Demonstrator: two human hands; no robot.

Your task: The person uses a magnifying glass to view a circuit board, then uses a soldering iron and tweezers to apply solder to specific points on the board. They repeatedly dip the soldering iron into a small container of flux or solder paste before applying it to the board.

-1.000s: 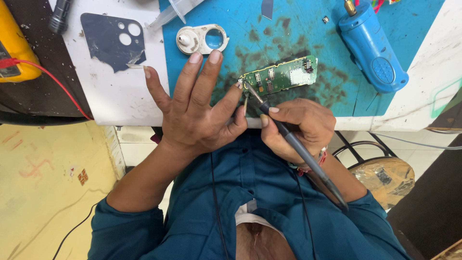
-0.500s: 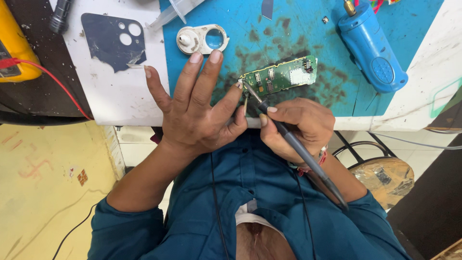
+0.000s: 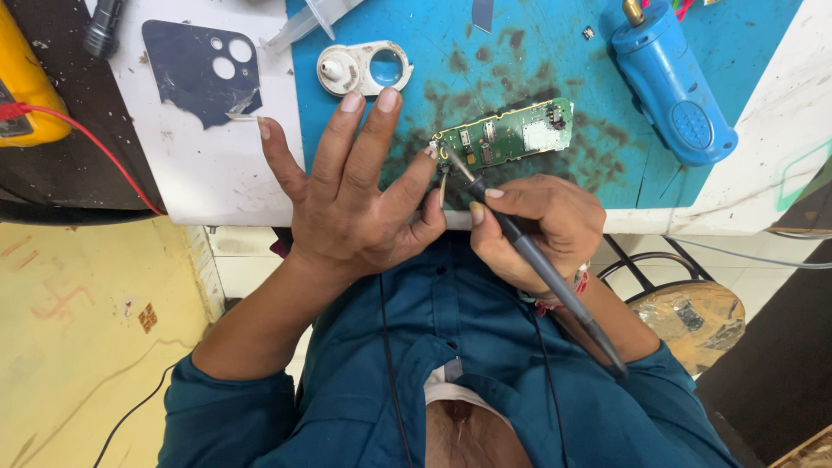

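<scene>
A small green circuit board (image 3: 507, 139) lies on the stained blue work mat (image 3: 529, 52). My right hand (image 3: 537, 230) grips a grey soldering iron (image 3: 542, 269) like a pen, its tip touching the board's left end. My left hand (image 3: 355, 195) lies flat with fingers spread, index and middle fingers on the mat, and a fingertip presses the board's left edge beside a thin piece of wire (image 3: 443, 186). The iron's handle runs down over my blue shirt.
A white round plastic part (image 3: 360, 68) and a syringe (image 3: 303, 24) lie above my left hand. A dark phone back cover (image 3: 199, 69) rests on the white table. A blue cylindrical tool (image 3: 672, 82) sits at the right, a yellow meter (image 3: 26, 87) with a red lead at the left.
</scene>
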